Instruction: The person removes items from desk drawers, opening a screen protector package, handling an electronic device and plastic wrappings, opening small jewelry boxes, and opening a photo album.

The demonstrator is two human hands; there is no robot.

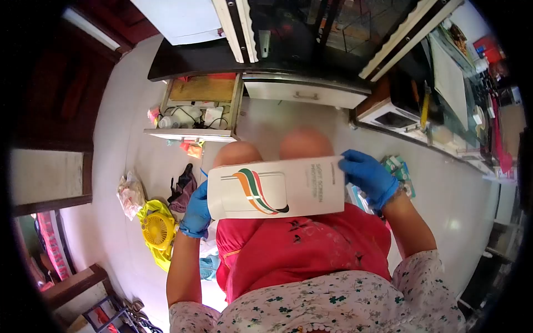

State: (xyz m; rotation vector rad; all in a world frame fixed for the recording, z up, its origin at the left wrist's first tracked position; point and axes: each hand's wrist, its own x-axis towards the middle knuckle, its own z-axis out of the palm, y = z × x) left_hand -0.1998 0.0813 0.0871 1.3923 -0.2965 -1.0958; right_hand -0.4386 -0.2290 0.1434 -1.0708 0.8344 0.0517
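Note:
A flat white screen protector pack [302, 188] with orange, green and red stripes is held up above my lap. On its left end my left hand [196, 212], in a blue glove, is closed with the fingers partly behind the pack. Gripping the upper right corner is my right hand [367, 176], also blue-gloved. The red cloth [300, 244] on my lap lies just below the pack.
Ahead on the left, an open drawer [191, 133] holds cables and small items. Beside it is a closed white drawer [305, 94]. A yellow fan [157, 230], a dark purple bag [184, 188] and plastic bags [130, 194] lie on the floor at left. Green-and-white packets [401, 172] lie at right.

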